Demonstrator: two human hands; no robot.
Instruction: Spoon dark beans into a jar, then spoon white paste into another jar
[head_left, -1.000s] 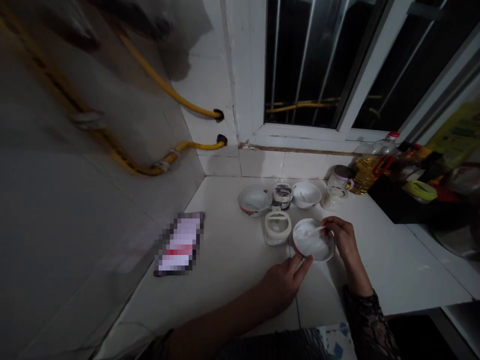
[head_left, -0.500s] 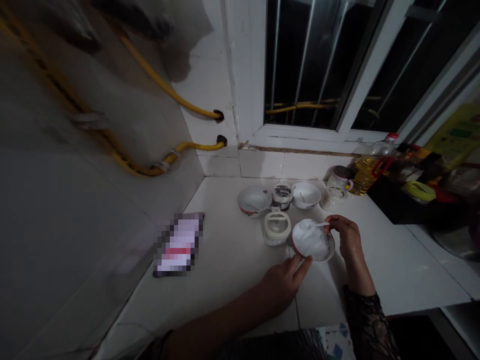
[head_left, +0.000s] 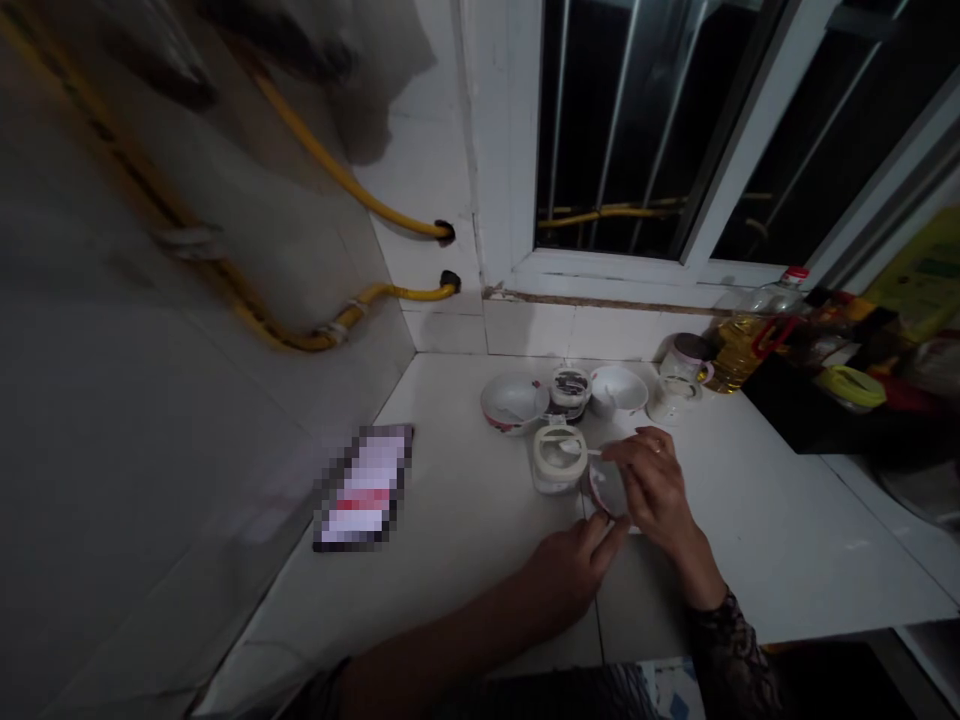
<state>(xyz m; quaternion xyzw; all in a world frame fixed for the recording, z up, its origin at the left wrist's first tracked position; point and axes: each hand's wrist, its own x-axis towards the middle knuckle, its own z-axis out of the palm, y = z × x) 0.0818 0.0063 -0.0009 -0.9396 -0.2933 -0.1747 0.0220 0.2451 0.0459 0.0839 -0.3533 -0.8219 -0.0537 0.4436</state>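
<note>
My right hand (head_left: pixel 654 490) pinches the handle of a small white spoon (head_left: pixel 591 452). The spoon's bowl is over the mouth of a square clear jar (head_left: pixel 556 484) with a pale rim. Below that hand, a bowl (head_left: pixel 606 486) with a reddish edge is partly covered; white stuff shows inside it. The fingers of my left hand (head_left: pixel 576 562) grip the near edge of this bowl, which rests on the counter. Whether the spoon carries anything is too small to tell.
Behind the jar stand a patterned bowl (head_left: pixel 514 404), a jar with dark contents (head_left: pixel 568 388) and a white bowl (head_left: pixel 619 390). A lidded jar (head_left: pixel 684 362) and an oil bottle (head_left: pixel 742 345) are farther right. A blurred-out phone-like object (head_left: pixel 366 490) lies left.
My right hand has carried the spoon left, from above the bowl of white stuff to the open jar. My left hand stays at the bowl's edge. The view has shifted slightly.
</note>
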